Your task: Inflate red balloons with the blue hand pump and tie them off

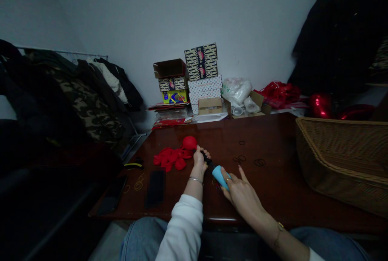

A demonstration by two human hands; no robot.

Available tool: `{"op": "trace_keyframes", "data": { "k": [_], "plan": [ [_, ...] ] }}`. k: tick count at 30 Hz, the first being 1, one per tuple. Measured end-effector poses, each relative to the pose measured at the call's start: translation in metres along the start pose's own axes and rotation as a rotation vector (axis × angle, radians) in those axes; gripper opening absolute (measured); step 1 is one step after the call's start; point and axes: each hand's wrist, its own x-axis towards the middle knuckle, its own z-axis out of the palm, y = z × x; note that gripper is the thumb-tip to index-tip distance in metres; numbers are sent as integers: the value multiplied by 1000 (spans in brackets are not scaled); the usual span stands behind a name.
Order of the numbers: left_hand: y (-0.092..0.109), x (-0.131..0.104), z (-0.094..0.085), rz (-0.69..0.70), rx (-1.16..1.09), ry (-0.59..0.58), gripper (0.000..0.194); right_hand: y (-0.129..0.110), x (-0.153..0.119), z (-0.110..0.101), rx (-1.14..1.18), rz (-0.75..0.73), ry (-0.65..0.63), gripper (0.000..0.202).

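Over the middle of the table, my left hand is closed around the black front end of a hand balloon pump. A small, rounded, partly inflated red balloon sits just beyond the left fingers; its neck is hidden by them. My right hand grips the pump's light blue body between thumb and fingers, with one finger stretched out past it. Left of my left hand lies a heap of limp red balloons.
Black rings and yellow rubber bands lie on the table. At left are a dark phone, a dark flat sheet and a yellow-handled tool. A wicker basket stands right; stacked boxes line the back.
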Motion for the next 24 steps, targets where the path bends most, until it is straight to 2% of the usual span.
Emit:
{"op": "trace_keyframes", "data": {
  "k": [6, 12, 17, 24],
  "plan": [
    [8, 4, 0, 12, -7, -7, 37, 13, -30, -5, 30, -5, -41, 52],
    [15, 8, -2, 9, -3, -2, 36, 21, -47, -4, 51, -39, 13, 55],
    [14, 5, -1, 17, -4, 16, 36, 16, -39, -8, 59, -4, -1, 51],
    [5, -4, 5, 10, 1, 6, 36, 4, -5, -8, 17, -1, -34, 47]
  ]
}}
